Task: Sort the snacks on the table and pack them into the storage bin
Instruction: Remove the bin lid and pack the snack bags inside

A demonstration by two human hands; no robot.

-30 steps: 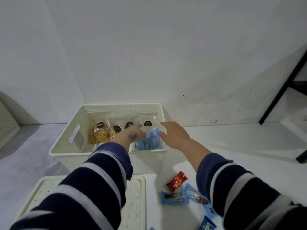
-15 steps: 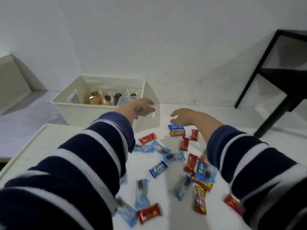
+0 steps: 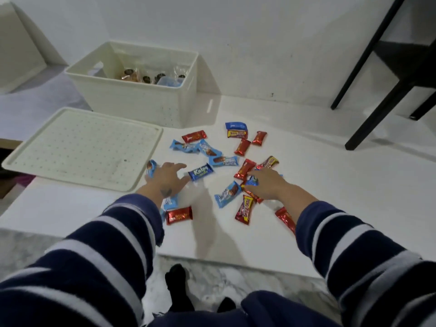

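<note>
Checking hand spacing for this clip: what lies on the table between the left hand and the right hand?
In the head view, a dark blue Kalpa bar lies by the left hand; beyond it is bare white table up to the wrappers at the right hand.

Your sleeves [image 3: 113, 234] are navy with pale stripes. Cream storage bin [image 3: 132, 100] and cream dotted lid [image 3: 82, 147] sit on the white table [image 3: 330, 185]. Right of the lid, wrappers are red [image 3: 179, 215], light blue [image 3: 227, 194] and dark blue [image 3: 200, 172].
</note>
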